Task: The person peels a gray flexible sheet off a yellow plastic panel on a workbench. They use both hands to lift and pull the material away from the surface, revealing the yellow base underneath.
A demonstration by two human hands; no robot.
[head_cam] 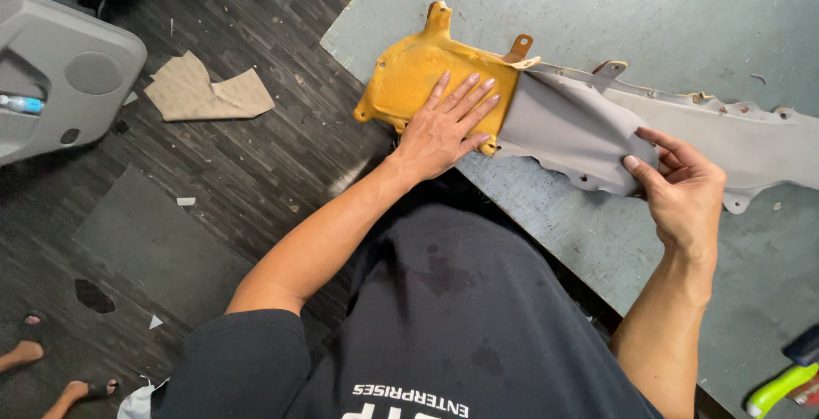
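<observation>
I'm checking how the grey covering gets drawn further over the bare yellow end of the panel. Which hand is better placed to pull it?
The right hand, probably. It already pinches the edge of the grey covering, while the left hand lies flat on the yellow panel, pinning it to the table.

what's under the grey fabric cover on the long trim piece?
The grey fabric cover wraps the yellow foam-coated trim panel, bare only at its left end under the left hand. The right hand pinches the edge. The covered part is hidden.
</observation>
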